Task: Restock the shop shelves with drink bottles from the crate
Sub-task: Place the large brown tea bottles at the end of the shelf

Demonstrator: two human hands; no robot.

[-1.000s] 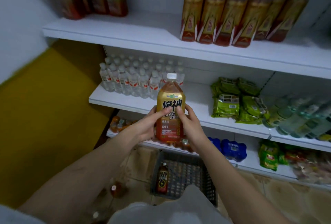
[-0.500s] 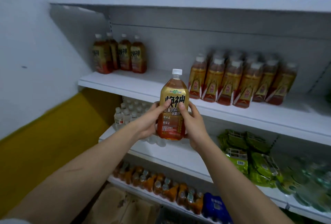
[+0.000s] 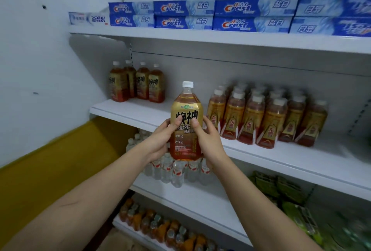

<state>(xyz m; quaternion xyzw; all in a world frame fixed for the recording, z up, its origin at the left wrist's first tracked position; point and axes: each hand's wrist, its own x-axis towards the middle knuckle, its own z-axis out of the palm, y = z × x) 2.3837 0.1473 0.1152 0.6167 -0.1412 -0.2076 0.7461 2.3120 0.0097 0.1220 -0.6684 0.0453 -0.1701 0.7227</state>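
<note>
**Bottle held two-handed in front of the drinks shelf**

Frame centre: bottle [image 3: 186,122], upright, white cap, gold label, amber drink. Left hand [image 3: 160,140] wraps its left side, thumb across the label. Right hand [image 3: 206,140] wraps the right side, thumb on the label too. Both hands grip it; the bottle is off any shelf, in front of the middle shelf [image 3: 140,114] edge.

On that shelf, upper left: four matching bottles [image 3: 138,84] at the back. Right of centre: shrink-wrapped pack of smaller bottles [image 3: 267,118].

Top shelf: toothpaste boxes [image 3: 200,14] stacked in rows. Below the hands: water bottles [image 3: 176,172]. Lower right: green packets [image 3: 281,188], blurred. Bottom: orange drinks [image 3: 164,224]. Left: white wall over a yellow panel [image 3: 50,174].
</note>
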